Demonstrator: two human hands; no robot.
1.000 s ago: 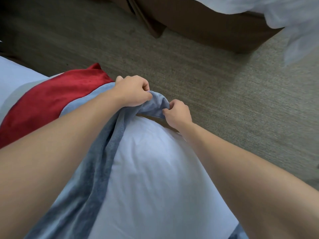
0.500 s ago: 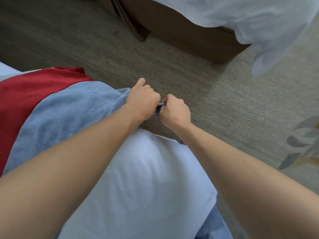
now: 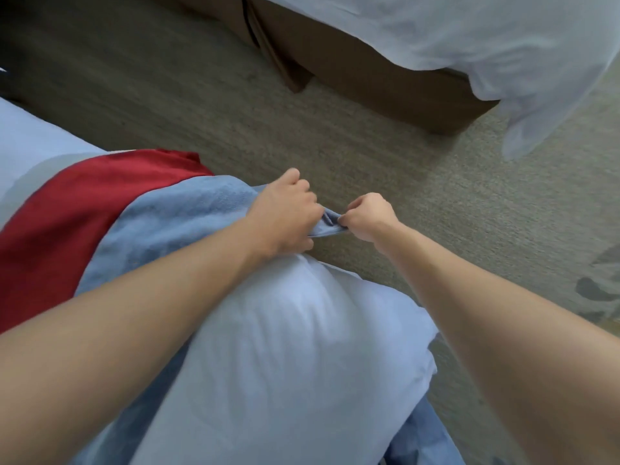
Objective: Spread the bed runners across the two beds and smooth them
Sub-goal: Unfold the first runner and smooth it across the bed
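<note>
**Blue runner edge pinched over the bed's side**

Runner cloth was my landmark throughout: the blue bed runner (image 3: 174, 226) lay across the near bed (image 3: 285, 364), its long axis running from my lower left up toward the carpet-side edge. Left of it, touching and partly tucked beneath, I saw a red runner (image 3: 87, 203) lying the same way. At the blue runner's far end my left hand (image 3: 285, 216) had its fingers curled tight into the cloth, knuckles up, gripping the bunched edge where it met the mattress side. Just right of that, my right hand (image 3: 367, 218) pinched the same edge between thumb and curled fingers, a short gathered tongue of blue cloth stretched between the two fists. Beyond the runner's end lay the carpet (image 3: 385, 162), and well past that the second bed (image 3: 436, 38) with a white sheet hanging off it.

I judged the next move to turn on this: the runner's slack lay behind and left of both hands, so the pull had to go outward along its long axis, with the hands parting sideways to flatten the gathered edge. Neither hand was nearer; both were already on it.
</note>
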